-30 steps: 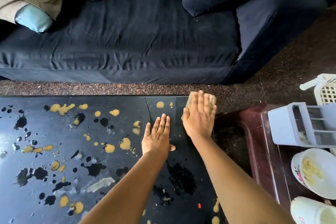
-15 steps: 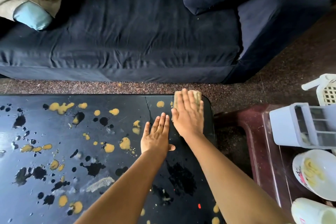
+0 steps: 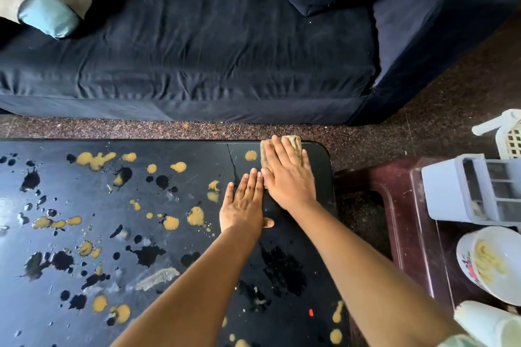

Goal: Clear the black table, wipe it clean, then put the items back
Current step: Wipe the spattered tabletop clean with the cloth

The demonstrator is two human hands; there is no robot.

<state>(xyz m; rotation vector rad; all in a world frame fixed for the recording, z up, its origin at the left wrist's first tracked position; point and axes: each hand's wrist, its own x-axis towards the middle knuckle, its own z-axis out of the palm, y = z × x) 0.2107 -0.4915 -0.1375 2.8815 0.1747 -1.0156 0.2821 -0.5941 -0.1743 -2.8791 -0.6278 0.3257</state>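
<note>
At your right, a white bowl (image 3: pixel 490 265) smeared with yellow residue sits on a maroon side table (image 3: pixel 406 234), a grey plastic holder (image 3: pixel 462 189) beyond it. Your left hand (image 3: pixel 244 205) lies flat, fingers straight, on the splattered black tabletop (image 3: pixel 70 194). Just beyond, your right hand (image 3: pixel 287 175) presses flat on a tan cloth (image 3: pixel 293 140) at the tabletop's far right corner.

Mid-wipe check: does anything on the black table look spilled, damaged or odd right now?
Yes. Yellow and dark splatters cover most of the black table, not yet wiped. A thin crack-like line runs in from the far edge, just left of the cloth under the right hand.
</note>
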